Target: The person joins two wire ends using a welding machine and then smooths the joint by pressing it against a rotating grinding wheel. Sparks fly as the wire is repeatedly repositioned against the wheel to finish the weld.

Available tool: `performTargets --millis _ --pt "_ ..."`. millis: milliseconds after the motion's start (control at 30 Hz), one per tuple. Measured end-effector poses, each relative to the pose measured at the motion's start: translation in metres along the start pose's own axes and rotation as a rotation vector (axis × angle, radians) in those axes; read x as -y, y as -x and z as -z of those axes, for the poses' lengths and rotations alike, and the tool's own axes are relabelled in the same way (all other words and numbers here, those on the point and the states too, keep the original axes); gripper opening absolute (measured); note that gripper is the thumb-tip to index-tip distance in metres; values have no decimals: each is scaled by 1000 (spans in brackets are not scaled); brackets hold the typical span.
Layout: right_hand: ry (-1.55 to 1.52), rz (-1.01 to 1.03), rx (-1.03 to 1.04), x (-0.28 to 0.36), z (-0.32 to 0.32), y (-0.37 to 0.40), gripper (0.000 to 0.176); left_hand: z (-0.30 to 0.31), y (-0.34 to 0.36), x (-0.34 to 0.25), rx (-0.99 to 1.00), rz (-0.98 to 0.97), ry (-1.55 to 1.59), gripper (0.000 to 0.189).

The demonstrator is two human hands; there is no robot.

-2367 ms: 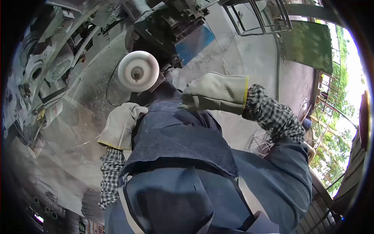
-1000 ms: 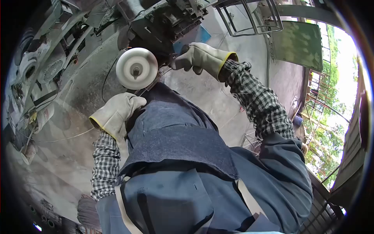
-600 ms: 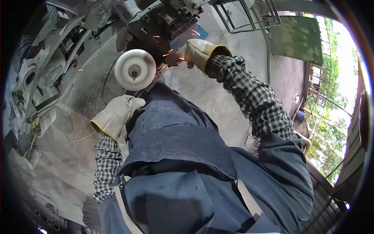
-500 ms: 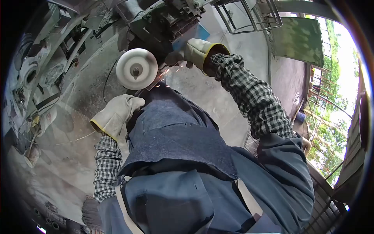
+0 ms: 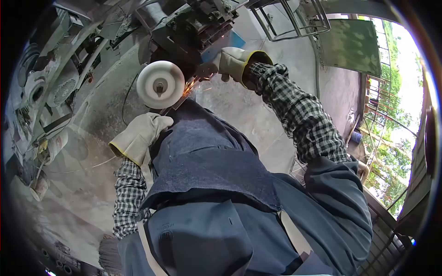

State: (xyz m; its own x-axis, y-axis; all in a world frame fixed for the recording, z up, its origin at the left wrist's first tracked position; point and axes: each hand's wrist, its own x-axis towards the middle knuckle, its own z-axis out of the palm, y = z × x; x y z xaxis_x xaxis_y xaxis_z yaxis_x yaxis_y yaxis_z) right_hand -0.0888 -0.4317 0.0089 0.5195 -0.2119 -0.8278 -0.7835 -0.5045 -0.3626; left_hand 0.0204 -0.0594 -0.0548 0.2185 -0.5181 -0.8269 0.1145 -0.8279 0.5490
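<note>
A pale round grinding wheel [image 5: 148, 95] faces me on its machine, and orange sparks fly at its right edge. Along that edge a narrow metal bar [image 5: 174, 106] runs slantwise between my hands, partly hidden by the sparks and the apron. My left hand [image 5: 142, 133], in a pale work glove, is closed at the bar's lower end, below the wheel; its fingertips are hidden. My right hand [image 5: 234, 62], gloved too, is closed about the bar's upper end, beside a blue panel [image 5: 235, 41]. A dark denim apron [image 5: 207, 170] covers my lap below the bar.
The dark machine body [image 5: 193, 27] stands behind the wheel. A metal frame [image 5: 292, 23] is at upper right, near a green board [image 5: 351, 48]. Dusty machine parts [image 5: 64, 85] crowd the left side. A thin cable [image 5: 126, 101] hangs left of the wheel.
The sparks at the wheel's right edge have grown brighter and spread further. My left hand has shifted slightly to the right, and more of the bar shows below the wheel. My right hand stays nearly in place.
</note>
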Motion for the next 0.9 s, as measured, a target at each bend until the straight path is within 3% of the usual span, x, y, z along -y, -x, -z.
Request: performTargets --millis 133,233,267,367,400,500,533,633,700,767,833,900 --pt "-121 87 2 0 -3 17 79 -1 -9 8 55 111 60 43" --pt "6 -109 11 26 5 52 67 20 23 -24 125 70 -335 53" --pt "-18 -84 -9 22 -1 63 63 13 18 -20 97 108 -391 61" --pt "-65 77 -40 -24 -17 60 63 -8 30 -69 -45 -105 -305 62" --pt "-66 89 -36 -28 -19 58 61 -20 10 -67 -93 -196 -305 55" --pt "-46 -7 -9 -29 -23 62 46 -38 -38 -69 -43 -315 -256 46" --pt "-21 55 6 -46 -28 56 45 -36 -53 -49 56 -439 -124 43" --pt "80 166 -20 -56 -38 64 39 -24 0 -81 64 -402 -227 63" --pt "59 121 -17 -40 -31 82 38 -18 34 -50 45 -521 121 90" --pt "-58 63 -74 -42 -27 91 67 -10 56 -45 -1 -508 103 87" --pt "-165 358 -64 -68 -26 93 53 4 66 -48 -29 -469 -13 74" --pt "-140 499 -92 -70 -18 101 50 26 72 -65 -75 -380 -304 45"
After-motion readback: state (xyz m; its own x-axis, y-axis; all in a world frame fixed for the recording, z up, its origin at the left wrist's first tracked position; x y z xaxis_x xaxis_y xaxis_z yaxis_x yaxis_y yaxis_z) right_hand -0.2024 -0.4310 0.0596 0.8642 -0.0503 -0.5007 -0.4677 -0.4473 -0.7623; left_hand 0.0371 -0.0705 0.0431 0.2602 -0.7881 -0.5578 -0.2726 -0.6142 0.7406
